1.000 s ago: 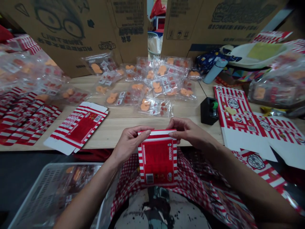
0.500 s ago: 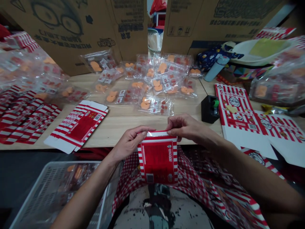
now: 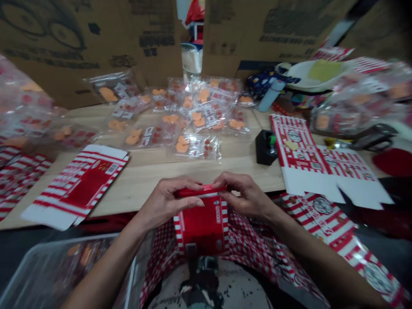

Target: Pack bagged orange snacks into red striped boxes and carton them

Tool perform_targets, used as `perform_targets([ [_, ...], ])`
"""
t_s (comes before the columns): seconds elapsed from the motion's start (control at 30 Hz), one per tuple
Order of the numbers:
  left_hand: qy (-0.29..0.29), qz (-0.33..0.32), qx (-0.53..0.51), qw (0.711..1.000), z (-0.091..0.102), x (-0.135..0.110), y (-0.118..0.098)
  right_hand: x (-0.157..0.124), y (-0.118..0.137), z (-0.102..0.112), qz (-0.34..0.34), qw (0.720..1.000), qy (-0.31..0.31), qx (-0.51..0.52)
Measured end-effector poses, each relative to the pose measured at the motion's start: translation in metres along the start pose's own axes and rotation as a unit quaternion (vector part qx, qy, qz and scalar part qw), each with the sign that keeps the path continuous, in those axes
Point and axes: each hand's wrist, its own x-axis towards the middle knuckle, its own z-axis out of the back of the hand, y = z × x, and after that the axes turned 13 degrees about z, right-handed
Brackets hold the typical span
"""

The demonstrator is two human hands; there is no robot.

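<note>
Over my lap, just off the table's front edge, I hold a red-and-white striped cardboard box (image 3: 202, 227) with its top edge toward the table. My left hand (image 3: 174, 199) pinches the left part of that top edge, thumb in front and fingers behind. At the right end of the same edge, my right hand (image 3: 240, 195) is closed on it with thumb and fingers. The box's back and the inside of its top are hidden. Another striped box (image 3: 83, 184), flattened, lies on the table to the left of my hands.
Clear packets (image 3: 198, 146) with orange pieces cover the back of the table (image 3: 151, 167). A black tape dispenser (image 3: 266, 148) stands right of centre, beside flat striped cartons (image 3: 296, 141). A blue bottle (image 3: 272, 94) is behind. A plastic crate (image 3: 35, 262) with packets sits lower left.
At the top of the box the pale flap edge has folded over, and red now shows there. Both hands have closed in along that edge. The whole view has shifted right.
</note>
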Motion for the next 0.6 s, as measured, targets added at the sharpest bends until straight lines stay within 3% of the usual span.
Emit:
perform_targets([
  [0.1, -0.002, -0.067, 0.107, 0.992, 0.0, 0.008, -0.026, -0.002, -0.009, 0.02, -0.022, 0.998, -0.035, 0.051],
  [0.17, -0.09, -0.138, 0.163, 0.973, 0.006, 0.012, -0.033, -0.01, -0.028, 0.05, -0.09, 0.988, -0.12, 0.033],
  [0.2, -0.153, -0.172, 0.187, 0.955, 0.01, 0.014, -0.034, -0.015, -0.04, 0.069, -0.143, 0.972, -0.188, 0.002],
  [0.27, -0.258, -0.224, 0.231, 0.911, 0.016, 0.02, -0.032, -0.028, -0.068, 0.106, -0.274, 0.893, -0.345, -0.086],
  [0.3, -0.285, -0.244, 0.252, 0.892, 0.018, 0.024, -0.03, -0.033, -0.082, 0.121, -0.312, 0.868, -0.374, -0.095],
  [0.37, -0.292, -0.28, 0.284, 0.869, 0.018, 0.032, -0.026, -0.038, -0.106, 0.142, -0.364, 0.841, -0.392, -0.078],
  [0.43, -0.279, -0.299, 0.304, 0.86, 0.016, 0.041, -0.022, -0.037, -0.124, 0.148, -0.391, 0.836, -0.384, -0.034],
  [0.6, -0.269, -0.272, 0.307, 0.872, 0.015, 0.047, -0.021, -0.031, -0.136, 0.148, -0.399, 0.828, -0.388, 0.075],
])
